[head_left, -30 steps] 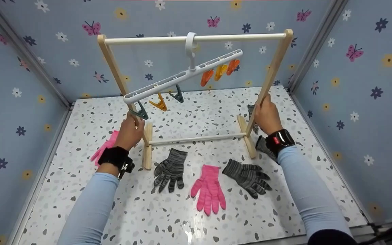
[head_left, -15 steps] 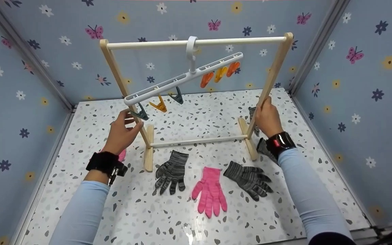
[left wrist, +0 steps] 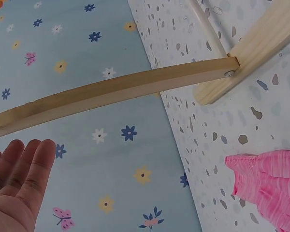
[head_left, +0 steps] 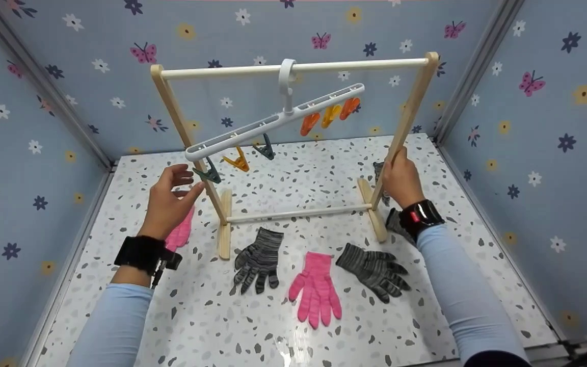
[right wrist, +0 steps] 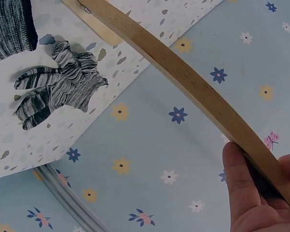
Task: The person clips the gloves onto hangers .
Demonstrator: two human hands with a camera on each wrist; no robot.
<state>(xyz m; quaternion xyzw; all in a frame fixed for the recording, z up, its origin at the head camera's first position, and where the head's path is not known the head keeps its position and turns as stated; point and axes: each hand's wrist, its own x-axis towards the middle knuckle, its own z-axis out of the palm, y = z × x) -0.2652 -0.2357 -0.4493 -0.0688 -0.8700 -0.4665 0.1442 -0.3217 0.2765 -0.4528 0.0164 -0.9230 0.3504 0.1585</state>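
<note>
Rack (head_left: 298,212), wd., qty 1: upright on worktop (head_left: 314,176), w/ hanger (head_left: 289,116) on top bar (head_left: 359,66). My R hand (head_left: 402,179): fingers round R post (head_left: 409,114). L hand (head_left: 167,204): fingers now loose, off L post (head_left: 174,107); R alone grips it. Gloves (head_left: 316,285) adj.

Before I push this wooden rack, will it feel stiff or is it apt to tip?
The rack should feel fairly stiff, since a top rod and a lower rod join its wooden posts. Pushed high up, it may tip, because tall posts stand on short wooden feet. Its hanger would probably swing, as it hangs by one hook.
</note>
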